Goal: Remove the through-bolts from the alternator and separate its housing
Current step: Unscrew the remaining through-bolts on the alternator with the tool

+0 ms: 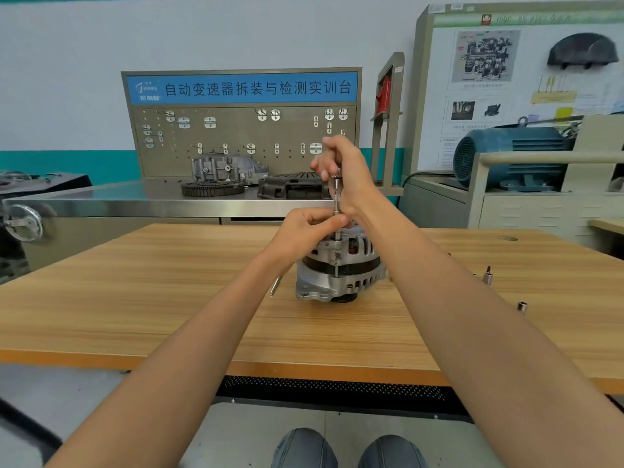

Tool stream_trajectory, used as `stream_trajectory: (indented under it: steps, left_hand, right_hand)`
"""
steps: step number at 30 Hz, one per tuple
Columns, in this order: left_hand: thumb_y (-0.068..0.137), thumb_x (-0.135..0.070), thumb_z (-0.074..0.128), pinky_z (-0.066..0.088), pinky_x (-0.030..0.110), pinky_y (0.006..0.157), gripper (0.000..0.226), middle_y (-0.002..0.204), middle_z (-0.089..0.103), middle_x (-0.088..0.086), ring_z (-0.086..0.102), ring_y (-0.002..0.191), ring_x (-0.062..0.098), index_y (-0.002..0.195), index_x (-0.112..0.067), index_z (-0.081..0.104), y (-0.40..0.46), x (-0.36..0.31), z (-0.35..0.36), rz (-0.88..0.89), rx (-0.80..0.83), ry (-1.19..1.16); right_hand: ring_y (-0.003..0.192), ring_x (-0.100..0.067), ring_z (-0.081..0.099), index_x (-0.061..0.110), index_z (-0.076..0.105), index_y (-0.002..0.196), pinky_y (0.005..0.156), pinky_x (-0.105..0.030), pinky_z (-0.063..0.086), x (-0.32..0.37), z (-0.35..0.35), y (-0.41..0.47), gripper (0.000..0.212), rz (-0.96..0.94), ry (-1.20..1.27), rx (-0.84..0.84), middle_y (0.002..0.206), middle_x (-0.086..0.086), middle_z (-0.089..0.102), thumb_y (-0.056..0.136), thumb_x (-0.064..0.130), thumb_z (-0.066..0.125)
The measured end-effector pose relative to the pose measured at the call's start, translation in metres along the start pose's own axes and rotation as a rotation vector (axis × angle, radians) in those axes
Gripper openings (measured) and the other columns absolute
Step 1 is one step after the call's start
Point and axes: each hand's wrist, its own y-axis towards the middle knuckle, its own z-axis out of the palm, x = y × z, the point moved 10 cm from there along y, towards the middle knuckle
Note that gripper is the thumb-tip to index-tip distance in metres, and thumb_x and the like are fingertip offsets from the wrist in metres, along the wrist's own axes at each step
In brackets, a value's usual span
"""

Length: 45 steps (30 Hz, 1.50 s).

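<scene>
Right hand gripped around top of upright driver over alternator. Left hand pinching driver's lower shaft. Alternator standing on table.

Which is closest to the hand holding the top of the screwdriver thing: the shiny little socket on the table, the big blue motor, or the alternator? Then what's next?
From the right hand in the head view:
1. Alternator, just below it on the wooden table.
2. Blue motor, off to the right, on the next bench.
3. Little socket, at the table's right side, lower down.
</scene>
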Motion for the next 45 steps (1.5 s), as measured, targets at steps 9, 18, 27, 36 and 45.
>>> stream_trajectory:
  steps: [9, 18, 27, 36, 45]
  left_hand:
    - [0.088, -0.030, 0.066, 0.048, 0.014, 0.076, 0.011, 0.092, 0.075, -0.009, 0.067, 0.091, 0.000, 0.085, -0.028, 0.077, 0.005, 0.015, -0.006, -0.119, 0.066, -0.022]
    - [0.089, -0.022, 0.065, 0.049, 0.026, 0.095, 0.011, 0.096, 0.075, -0.005, 0.068, 0.099, 0.007, 0.091, -0.024, 0.076, -0.001, 0.014, -0.002, -0.083, 0.050, -0.069]
    - [0.085, 0.014, 0.048, 0.037, 0.008, 0.045, 0.039, 0.045, 0.056, -0.011, 0.050, 0.044, -0.004, 0.057, -0.012, 0.055, -0.002, 0.022, -0.015, -0.144, -0.070, 0.031]
    - [0.086, 0.010, 0.051, 0.034, 0.010, 0.046, 0.035, 0.042, 0.051, -0.013, 0.044, 0.043, -0.005, 0.057, -0.012, 0.053, -0.003, 0.013, -0.016, -0.088, -0.133, 0.007]
    - [0.080, -0.022, 0.076, 0.046, 0.012, 0.057, 0.012, 0.062, 0.065, -0.009, 0.057, 0.058, 0.000, 0.073, -0.014, 0.069, 0.000, 0.015, -0.013, -0.052, -0.162, -0.041]
  right_hand:
    - [0.044, -0.015, 0.051, 0.014, 0.043, 0.034, 0.080, -0.029, 0.042, -0.021, 0.018, 0.005, 0.060, 0.175, 0.501, 0.178, 0.034, -0.003, 0.040, 0.094, 0.019, 0.045]
    - [0.056, -0.015, 0.048, 0.017, 0.040, 0.036, 0.070, -0.022, 0.048, 0.002, 0.004, -0.004, 0.062, -0.011, 0.064, 0.005, 0.039, 0.002, 0.042, 0.098, 0.014, 0.037]
    - [0.103, -0.026, 0.050, 0.014, 0.057, 0.099, 0.109, -0.040, 0.022, 0.034, 0.014, -0.066, 0.020, -0.421, -1.598, -0.674, 0.099, -0.004, 0.056, 0.082, 0.026, 0.057]
    - [0.110, -0.021, 0.045, 0.012, 0.058, 0.084, 0.115, -0.036, -0.005, 0.040, 0.009, -0.061, 0.017, -0.416, -1.089, -0.583, 0.094, -0.002, 0.056, 0.087, 0.027, 0.050]
    - [0.051, -0.016, 0.040, 0.015, 0.035, 0.047, 0.072, -0.030, 0.042, 0.005, -0.007, -0.018, 0.047, 0.037, 0.091, -0.197, 0.042, 0.001, 0.036, 0.094, 0.013, 0.036]
